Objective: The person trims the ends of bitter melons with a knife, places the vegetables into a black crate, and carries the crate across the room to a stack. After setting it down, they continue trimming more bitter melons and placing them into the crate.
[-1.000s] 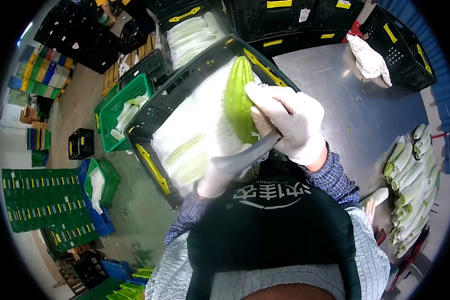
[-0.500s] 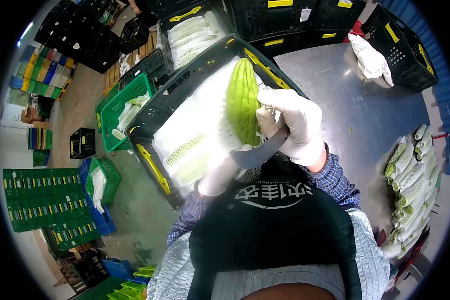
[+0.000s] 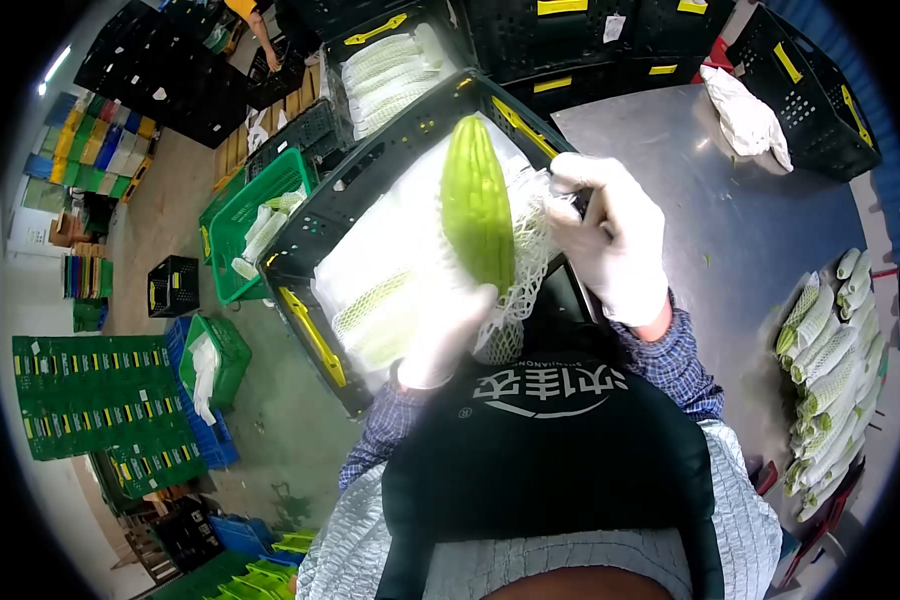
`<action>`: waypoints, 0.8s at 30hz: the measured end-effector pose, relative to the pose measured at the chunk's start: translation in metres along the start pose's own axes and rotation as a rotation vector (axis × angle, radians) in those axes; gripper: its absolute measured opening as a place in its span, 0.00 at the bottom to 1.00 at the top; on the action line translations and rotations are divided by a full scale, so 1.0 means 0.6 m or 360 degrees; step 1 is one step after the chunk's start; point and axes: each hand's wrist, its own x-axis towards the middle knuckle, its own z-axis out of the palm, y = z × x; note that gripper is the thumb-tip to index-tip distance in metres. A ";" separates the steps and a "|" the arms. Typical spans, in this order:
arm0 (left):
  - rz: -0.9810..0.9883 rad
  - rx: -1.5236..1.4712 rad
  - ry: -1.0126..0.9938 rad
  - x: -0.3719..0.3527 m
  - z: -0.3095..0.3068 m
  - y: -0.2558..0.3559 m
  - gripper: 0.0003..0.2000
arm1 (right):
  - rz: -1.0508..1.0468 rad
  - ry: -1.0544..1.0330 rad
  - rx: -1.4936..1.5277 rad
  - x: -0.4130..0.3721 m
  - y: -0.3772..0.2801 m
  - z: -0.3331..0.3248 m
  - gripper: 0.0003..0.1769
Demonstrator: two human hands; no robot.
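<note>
A light green bitter melon [image 3: 477, 205] stands tilted over the crate, its upper part bare. My left hand [image 3: 445, 325], in a white glove, is closed round its lower end. White foam netting [image 3: 530, 245] hangs pulled open along the melon's right side and bunches below it. My right hand [image 3: 615, 235], also gloved, has its fingers curled at the netting's upper edge, seemingly pinching it. Dark shapes show beneath that hand; whether the knife is among them I cannot make out. Netted melons [image 3: 375, 305] lie on white lining in the crate under my hands.
The dark crate [image 3: 315, 335] has yellow handles. Netted melons [image 3: 835, 370] are piled on the metal table [image 3: 715, 230] at right. A white cloth [image 3: 745, 115] lies near another crate [image 3: 805, 90]. A green basket [image 3: 232, 240] stands left; a person's arm [image 3: 263, 38] shows behind.
The knife blade that showed across the melon's lower end is no longer plainly visible. My right hand has moved slightly right and up, and the netting now spreads away from the melon.
</note>
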 end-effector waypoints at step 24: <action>-0.0337 -0.0034 0.0041 -0.034 -0.043 0.001 0.15 | -0.0378 -0.0465 -0.0515 0.020 0.004 -0.058 0.13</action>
